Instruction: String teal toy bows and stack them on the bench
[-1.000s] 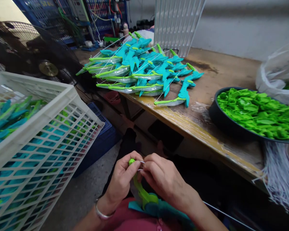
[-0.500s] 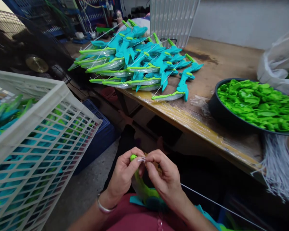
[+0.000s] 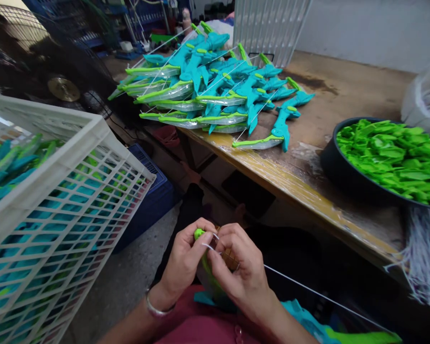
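A turquoise and green toy bow [image 3: 299, 317] lies across my lap, partly hidden behind my forearm and hands. My left hand [image 3: 182, 260] is closed round its green limb tip [image 3: 199, 233], with the thumb pressed near the loose cord end. White string [image 3: 318, 296] runs from the bow's far end at the lower right up to my right hand [image 3: 245, 267]. Thumb and fingers of that hand pinch the string close beside the tip. A small white loop shows between both hands; whether it is knotted I cannot tell.
Strung toy bows [image 3: 215, 91] are piled on the wooden table [image 3: 347, 86]. A dark round pan [image 3: 329, 157] full of green parts stands at the right, above a hanging bundle of white strings [image 3: 424, 258]. At the left, a white crate [image 3: 93, 131] holds more bows.
My right hand has shifted slightly down and its fingers have re-gripped the string, so the loop by the tip looks wider. The left hand stays on the tip. The whole view has turned slightly left.
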Demonstrator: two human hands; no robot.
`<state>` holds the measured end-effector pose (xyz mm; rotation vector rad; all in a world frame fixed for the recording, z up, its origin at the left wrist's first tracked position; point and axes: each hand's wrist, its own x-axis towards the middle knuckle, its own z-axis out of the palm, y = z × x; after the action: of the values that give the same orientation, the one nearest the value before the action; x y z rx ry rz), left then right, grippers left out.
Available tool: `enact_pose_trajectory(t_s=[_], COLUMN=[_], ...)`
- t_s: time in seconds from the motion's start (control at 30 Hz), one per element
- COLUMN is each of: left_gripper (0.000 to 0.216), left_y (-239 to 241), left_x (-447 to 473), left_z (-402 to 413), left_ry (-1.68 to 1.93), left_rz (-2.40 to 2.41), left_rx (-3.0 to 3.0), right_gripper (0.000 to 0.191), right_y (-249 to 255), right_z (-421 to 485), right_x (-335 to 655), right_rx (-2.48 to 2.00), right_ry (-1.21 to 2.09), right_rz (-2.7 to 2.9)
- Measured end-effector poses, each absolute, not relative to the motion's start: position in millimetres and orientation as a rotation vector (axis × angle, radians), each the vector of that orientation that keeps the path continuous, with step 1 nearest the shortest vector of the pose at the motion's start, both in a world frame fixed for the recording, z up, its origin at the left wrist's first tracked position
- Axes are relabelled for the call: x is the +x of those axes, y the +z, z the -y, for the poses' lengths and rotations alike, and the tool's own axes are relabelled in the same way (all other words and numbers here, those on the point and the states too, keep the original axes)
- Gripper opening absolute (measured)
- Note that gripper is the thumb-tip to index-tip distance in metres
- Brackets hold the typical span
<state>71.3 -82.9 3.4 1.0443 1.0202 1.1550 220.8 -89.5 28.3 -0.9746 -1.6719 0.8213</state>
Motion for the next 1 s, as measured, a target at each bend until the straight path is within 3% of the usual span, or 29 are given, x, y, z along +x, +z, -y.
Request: enact_pose_trajectory(t_s=[0.6,0.9,1.0], left_gripper=[0.022,0.021,0.022], left_y=[8.9,10.5,11.4], left_x=[75.3,78.0,78.2], left_z=[84.8,83.6,83.1], left_ry=[1.110,1.063,1.058], left_rz=[-0.987,-0.867,-0.837], left_rx=[1.088,0.912,0.871], right_gripper=[0.016,0.015,0.010], right_y=[15.1,28.0,27.0], right_z=[91.7,95.1,91.8], right_x=[223.5,234.9,237.7], right_rx=[-1.006,-1.037,-1.071], right_ry=[0.388,0.902,0.933], right_rz=[1.743,1.519,1.567])
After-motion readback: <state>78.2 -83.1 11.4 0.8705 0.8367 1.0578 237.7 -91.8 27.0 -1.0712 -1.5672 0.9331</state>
